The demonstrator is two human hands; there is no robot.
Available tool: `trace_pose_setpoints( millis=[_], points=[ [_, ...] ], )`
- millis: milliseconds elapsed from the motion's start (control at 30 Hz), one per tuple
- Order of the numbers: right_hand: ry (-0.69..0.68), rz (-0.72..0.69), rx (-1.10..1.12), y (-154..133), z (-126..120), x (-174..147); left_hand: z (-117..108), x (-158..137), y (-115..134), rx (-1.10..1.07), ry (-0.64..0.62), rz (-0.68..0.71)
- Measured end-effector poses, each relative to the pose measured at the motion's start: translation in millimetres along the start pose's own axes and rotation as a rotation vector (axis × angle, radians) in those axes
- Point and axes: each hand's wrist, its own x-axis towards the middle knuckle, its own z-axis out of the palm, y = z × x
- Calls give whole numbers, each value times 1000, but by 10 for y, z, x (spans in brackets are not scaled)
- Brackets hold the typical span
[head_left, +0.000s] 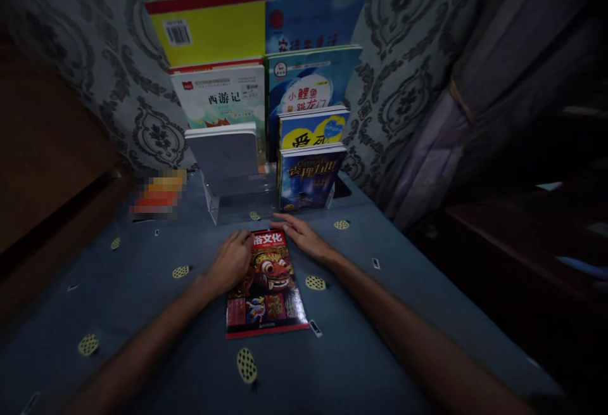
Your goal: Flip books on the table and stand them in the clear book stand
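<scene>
A book (272,304) with a red and black cover and a painted mask on it lies flat on the table, its lower edge towards me. My left hand (232,260) rests along the book's upper left edge, fingers bent and together over the cover. At the top right corner is my right hand (304,236), its fingers stretched out towards the left, touching or very near the book's top edge. The right thumb's exact place is hard to make out in the dim light.
Behind the hands a clear stand (237,207) holds books in tiers, among them a dark blue book (311,177), a grey one (223,158) and a yellow one (213,28). A blurred orange item (159,193) lies left. A curtain (427,142) hangs right.
</scene>
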Motion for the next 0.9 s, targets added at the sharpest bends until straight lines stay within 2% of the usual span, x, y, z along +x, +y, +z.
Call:
trace_pose_setpoints(
  millis=[167, 433, 667, 900],
  points=[
    [29, -20, -23, -8, -13, -2, 69, 192, 131, 11, -25, 12],
    [88, -69, -142, -2, -63, -41, 201, 219, 105, -102, 72, 17],
    [199, -69, -342, -5, -55, -121, 184, 234, 97, -130, 90, 49],
    [202, -73, -482, 28, -32, -137, 149, 255, 109, -139, 72, 58]
  ],
)
